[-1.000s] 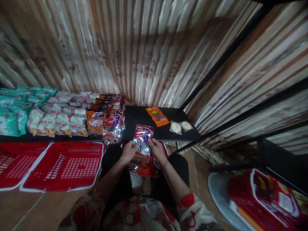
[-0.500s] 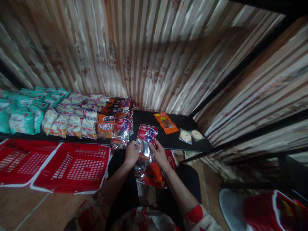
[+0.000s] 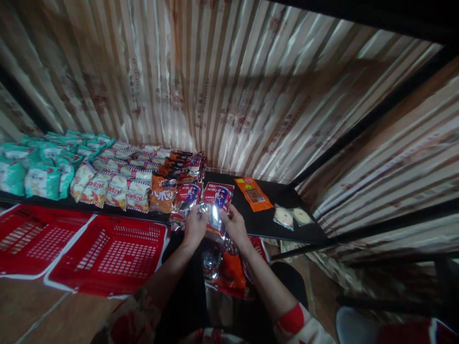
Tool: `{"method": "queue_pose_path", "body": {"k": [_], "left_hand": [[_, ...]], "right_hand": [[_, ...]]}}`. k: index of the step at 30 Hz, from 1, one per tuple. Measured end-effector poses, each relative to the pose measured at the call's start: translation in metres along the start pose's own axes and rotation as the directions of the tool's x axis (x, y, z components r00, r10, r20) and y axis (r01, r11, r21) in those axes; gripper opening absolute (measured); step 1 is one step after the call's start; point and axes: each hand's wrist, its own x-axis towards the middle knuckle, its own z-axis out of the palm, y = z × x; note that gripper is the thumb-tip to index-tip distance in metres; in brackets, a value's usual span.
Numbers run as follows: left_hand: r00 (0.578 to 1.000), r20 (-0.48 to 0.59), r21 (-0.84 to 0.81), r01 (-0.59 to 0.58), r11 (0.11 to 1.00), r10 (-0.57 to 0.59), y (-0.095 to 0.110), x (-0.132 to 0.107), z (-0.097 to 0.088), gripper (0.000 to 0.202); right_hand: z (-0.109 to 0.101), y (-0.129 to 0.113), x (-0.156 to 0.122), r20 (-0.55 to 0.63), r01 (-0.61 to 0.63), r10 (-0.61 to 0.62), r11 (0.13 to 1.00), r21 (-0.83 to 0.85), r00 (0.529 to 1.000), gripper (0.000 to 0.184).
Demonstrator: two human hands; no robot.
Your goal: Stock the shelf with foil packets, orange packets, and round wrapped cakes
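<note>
Between my two hands is a dark red snack packet (image 3: pixel 217 197) with a clear lower part, held upright at the front edge of the black shelf (image 3: pixel 247 217). My left hand (image 3: pixel 195 225) grips its left side and my right hand (image 3: pixel 234 223) its right side, thumbs on the front. Just left of it, matching red packets (image 3: pixel 187 195) stand at the end of a row. Beside those come orange packets (image 3: pixel 163 191), then white-and-orange packets (image 3: pixel 116 188). An orange packet (image 3: pixel 254 194) with a brown window lies flat on the shelf to the right.
Two clear-wrapped round pale items (image 3: pixel 284 216) lie near the shelf's right end. Teal packets (image 3: pixel 42 179) fill the far left. Red baskets (image 3: pixel 122 253) sit below on the floor, and another with orange packets (image 3: pixel 231 272) is between my knees. A dark frame bar (image 3: pixel 358 117) slants at right.
The red packet has come closer to the matching row on its left, with both hands still on it. The whole view has shifted slightly.
</note>
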Motion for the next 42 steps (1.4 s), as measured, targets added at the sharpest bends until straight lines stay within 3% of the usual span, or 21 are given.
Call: {"method": "queue_pose_path", "body": {"k": [4,8,14,24,30,42], "left_hand": [[0.997,-0.077,-0.016,-0.021,1.000,0.019,0.007,0.014,-0.007,0.044],[0.986,-0.135,0.079,-0.084,0.993,0.094,0.019,0.026,-0.016,0.045],[0.990,-0.111,0.236,-0.063,0.970,0.092,0.030,0.039,-0.023,0.045],[0.995,-0.082,0.338,-0.025,0.941,0.056,0.023,0.060,-0.025,0.051],[0.995,-0.056,0.349,-0.063,0.935,0.088,0.025,0.063,-0.020,0.052],[0.983,-0.100,0.405,-0.100,0.909,0.152,0.009,0.084,-0.020,0.050]], "right_hand": [[0.008,-0.008,0.024,0.039,0.071,-0.067,0.991,-0.116,0.997,0.029],[0.019,-0.017,0.052,0.030,0.142,-0.139,0.950,-0.277,0.990,0.025],[0.045,-0.035,0.089,0.065,0.175,-0.163,0.876,-0.449,0.984,0.021],[0.074,-0.040,0.129,0.082,0.121,-0.090,0.687,-0.717,0.993,0.027],[0.081,-0.047,0.137,0.078,0.077,-0.026,0.636,-0.768,0.997,0.034],[0.098,-0.044,0.151,0.078,0.069,-0.014,0.634,-0.770,0.997,0.044]]}}
